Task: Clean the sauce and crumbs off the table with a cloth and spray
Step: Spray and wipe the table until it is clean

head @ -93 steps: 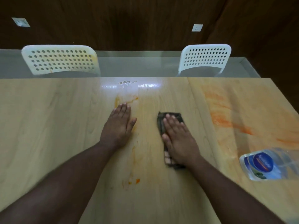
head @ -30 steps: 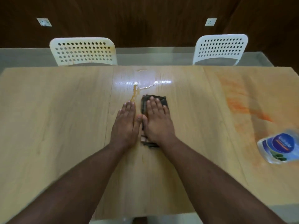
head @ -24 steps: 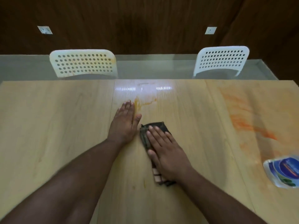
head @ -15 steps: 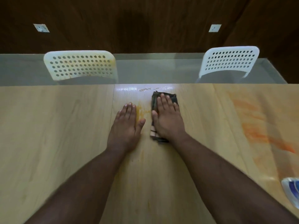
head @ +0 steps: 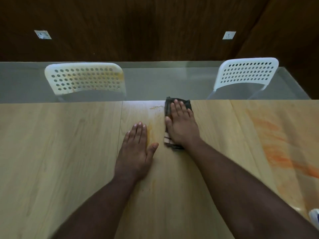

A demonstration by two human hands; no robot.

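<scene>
Pressing flat, the right hand (head: 181,125) lies on the cloth (head: 168,107) with fingers straight, palm down, nothing curled round the fabric: an open grip that pins it by weight alone. Cloth is dark, folded into a narrow pad, with a paler checked end showing beside the wrist; its far end reaches the far edge of the counter (head: 60,144). Left hand (head: 137,151) also open, fingers straight and together, resting flat on bare wood just beside the cloth, thumb splayed toward it, holding nothing. Judgement: cloth is light, soft and limp, likely to bunch or slide out under a loose palm, so it wants even pressure over the middle of the pad, or a pinch at the folded edge to lift it. Between the hands, a faint yellowish sauce smear (head: 151,133); a small pale crumb-like scrap (head: 156,106) just left of the cloth's far end. Counter is smooth light wood-grain laminate, glossy near the far edge. Well to the right, a broader orange sauce streak (head: 279,152), not yet wiped. Spray bottle (head: 315,219) barely shows at the right edge. Beyond the counter, two white perforated plastic chairs (head: 84,80), the left one stained orange.
</scene>
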